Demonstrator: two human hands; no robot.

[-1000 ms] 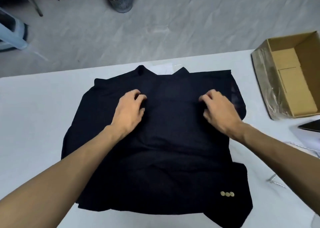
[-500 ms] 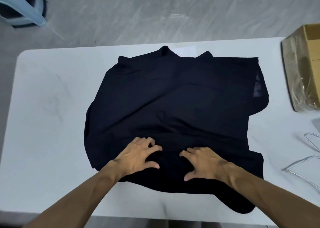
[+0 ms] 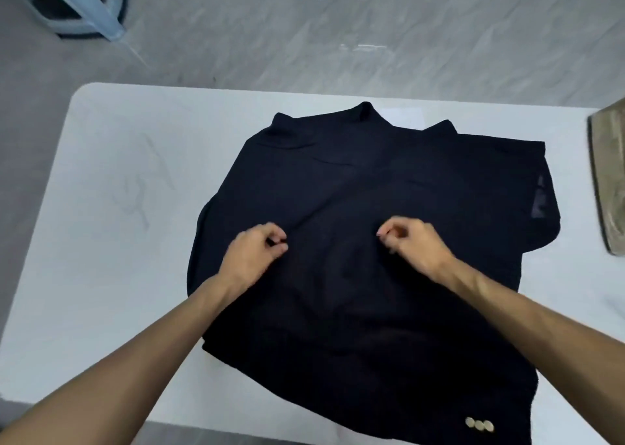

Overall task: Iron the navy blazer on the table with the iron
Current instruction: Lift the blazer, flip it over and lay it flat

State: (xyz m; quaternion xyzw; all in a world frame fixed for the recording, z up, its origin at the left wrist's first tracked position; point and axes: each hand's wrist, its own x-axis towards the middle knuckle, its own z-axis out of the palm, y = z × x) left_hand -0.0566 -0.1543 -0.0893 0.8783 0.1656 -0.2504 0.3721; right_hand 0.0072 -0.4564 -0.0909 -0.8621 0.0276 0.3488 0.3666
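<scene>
Here the navy blazer (image 3: 372,181) lies spread on the white bench (image 3: 101,181), its near hem cut off by the frame edge; the left hand (image 3: 255,257) curls on the mid-cloth, thumb and fingers pinching a bit of fabric; the right hand (image 3: 417,245) is curled too, but blurred, so its hold cannot be told; a box (image 3: 608,181) is cropped at the right.

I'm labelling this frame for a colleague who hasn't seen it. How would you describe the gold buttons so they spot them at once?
A navy blazer lies spread on the white table. Follow it to its near right corner: three small gold buttons sit in a row. They are the only bright spots on the dark cloth.
</scene>
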